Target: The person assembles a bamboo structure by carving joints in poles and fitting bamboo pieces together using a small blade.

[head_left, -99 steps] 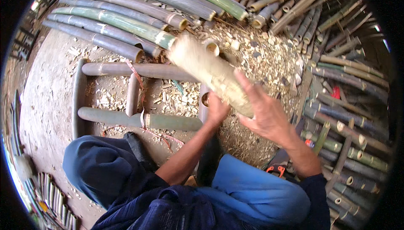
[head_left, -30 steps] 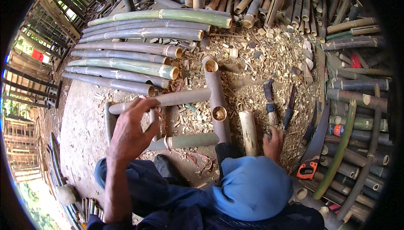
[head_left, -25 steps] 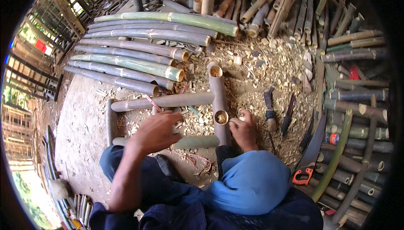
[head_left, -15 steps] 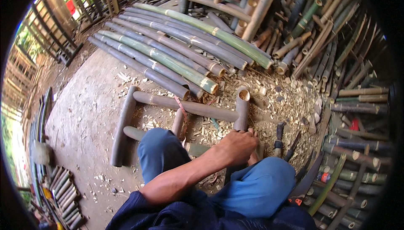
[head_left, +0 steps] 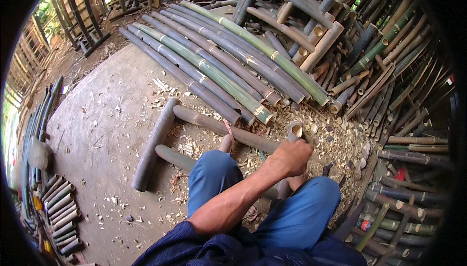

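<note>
A bamboo frame (head_left: pixel 219 124) of thick posts joined by crossrails lies on the ground in front of my knees. My left hand (head_left: pixel 293 157) is closed round its right-hand post (head_left: pixel 295 130), just below the hollow top end, where the long rail meets it. Below it, my right hand (head_left: pixel 297 182) shows only in part between the left hand and my right knee; its fingers are hidden. At the frame's left side stands out the other post (head_left: pixel 154 144). A pinkish strip (head_left: pixel 229 134) loops over the long rail near a short upright piece (head_left: pixel 225 144).
Beyond the frame, several long bamboo poles (head_left: pixel 204 64) lie side by side. Wood chips (head_left: pixel 331 144) litter the ground. Stacked bamboo (head_left: pixel 413 183) borders the right side, and another bamboo frame (head_left: pixel 292 18) stands at the back. Short cut pieces (head_left: pixel 63 212) lie at lower left.
My left hand has moved up the right-hand post toward its top end. The view has shifted, so the frame and poles sit further right and lower.
</note>
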Action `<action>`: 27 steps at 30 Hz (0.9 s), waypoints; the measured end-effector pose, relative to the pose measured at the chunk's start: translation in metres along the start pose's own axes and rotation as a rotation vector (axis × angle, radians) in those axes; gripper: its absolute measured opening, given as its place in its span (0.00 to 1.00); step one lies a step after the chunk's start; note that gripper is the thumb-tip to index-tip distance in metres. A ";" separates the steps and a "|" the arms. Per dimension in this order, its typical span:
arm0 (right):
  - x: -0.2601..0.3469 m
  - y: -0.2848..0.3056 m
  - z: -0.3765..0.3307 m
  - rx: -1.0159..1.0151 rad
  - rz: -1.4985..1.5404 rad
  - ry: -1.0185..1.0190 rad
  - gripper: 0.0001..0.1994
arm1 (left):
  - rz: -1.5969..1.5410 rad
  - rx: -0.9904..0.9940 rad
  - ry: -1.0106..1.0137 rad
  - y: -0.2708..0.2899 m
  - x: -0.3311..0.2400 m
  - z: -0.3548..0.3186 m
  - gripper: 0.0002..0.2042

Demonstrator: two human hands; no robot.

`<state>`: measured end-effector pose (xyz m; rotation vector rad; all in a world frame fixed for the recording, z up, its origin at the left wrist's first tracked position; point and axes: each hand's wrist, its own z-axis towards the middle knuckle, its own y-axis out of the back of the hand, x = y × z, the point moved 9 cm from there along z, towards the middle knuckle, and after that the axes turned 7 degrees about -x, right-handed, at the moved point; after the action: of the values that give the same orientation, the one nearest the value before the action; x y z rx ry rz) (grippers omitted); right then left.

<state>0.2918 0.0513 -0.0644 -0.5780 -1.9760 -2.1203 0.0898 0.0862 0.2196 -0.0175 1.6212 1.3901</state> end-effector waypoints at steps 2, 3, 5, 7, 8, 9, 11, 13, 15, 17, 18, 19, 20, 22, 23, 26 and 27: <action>0.001 0.021 0.030 -0.012 0.129 0.014 0.13 | -0.062 -0.097 0.014 0.023 0.004 -0.002 0.12; 0.006 0.032 0.057 -0.036 0.171 0.030 0.14 | -0.073 -0.162 0.013 0.034 0.008 -0.004 0.12; 0.041 0.080 0.106 -0.165 0.164 0.078 0.18 | -0.084 -0.293 0.015 0.053 0.017 -0.008 0.13; 0.146 0.124 0.131 -0.394 -0.175 0.208 0.28 | -0.111 -0.358 0.095 0.073 0.031 -0.016 0.19; 0.171 0.124 0.153 -0.336 -0.175 0.343 0.31 | -0.177 -0.465 0.078 0.084 0.025 -0.015 0.20; 0.186 0.118 0.166 -0.271 -0.178 0.477 0.35 | -0.248 -0.568 0.066 0.093 0.021 -0.014 0.22; 0.223 0.090 0.183 -0.085 -0.170 0.678 0.38 | -0.323 -0.668 0.145 0.103 0.031 -0.016 0.23; 0.240 0.071 0.187 0.098 -0.204 0.662 0.38 | -0.326 -0.756 0.189 0.107 0.037 -0.017 0.22; 0.264 0.060 0.192 0.210 -0.198 0.593 0.37 | -0.381 -0.787 0.224 0.112 0.042 -0.024 0.20; 0.306 0.024 0.183 0.319 -0.101 0.570 0.37 | -0.323 -0.813 0.272 0.119 0.059 -0.045 0.19; 0.320 0.011 0.178 0.366 -0.059 0.553 0.37 | -0.302 -0.818 0.294 0.122 0.064 -0.053 0.18; 0.306 0.035 0.190 0.356 -0.090 0.504 0.36 | -0.347 -0.834 0.246 0.127 0.050 -0.044 0.18; 0.305 0.041 0.195 0.373 -0.081 0.477 0.36 | -0.376 -0.831 0.261 0.127 0.052 -0.044 0.18; 0.308 0.043 0.203 0.410 -0.040 0.425 0.36 | -0.397 -0.857 0.280 0.133 0.058 -0.044 0.18; 0.311 0.053 0.208 0.415 0.004 0.414 0.36 | -0.396 -0.884 0.277 0.136 0.060 -0.041 0.18; 0.310 0.085 0.211 0.460 0.120 0.332 0.36 | -0.480 -1.010 0.326 0.139 0.077 -0.036 0.19; 0.310 0.094 0.206 0.488 0.175 0.313 0.35 | -0.504 -1.036 0.386 0.141 0.085 -0.039 0.19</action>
<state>0.0792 0.2844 0.1538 -0.2939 -2.0605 -1.4440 -0.0594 0.1513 0.2657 -1.2645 0.8936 1.7063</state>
